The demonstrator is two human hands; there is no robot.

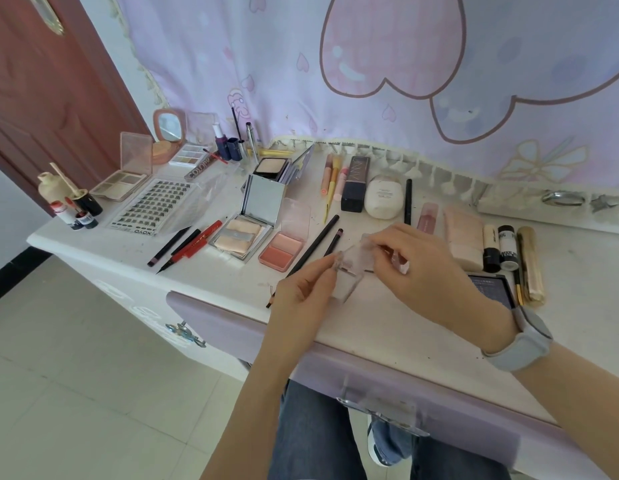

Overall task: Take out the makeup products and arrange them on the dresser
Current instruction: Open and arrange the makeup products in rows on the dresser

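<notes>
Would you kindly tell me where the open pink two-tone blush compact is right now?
The pink two-tone blush compact lies on the white dresser top, centre-left in the head view, between the open silver powder compact and a black pencil.

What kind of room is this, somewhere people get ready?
Probably a bedroom dressing corner at home: a white dresser covered in makeup, a small pink mirror compact, a cartoon heart curtain behind it.
</notes>
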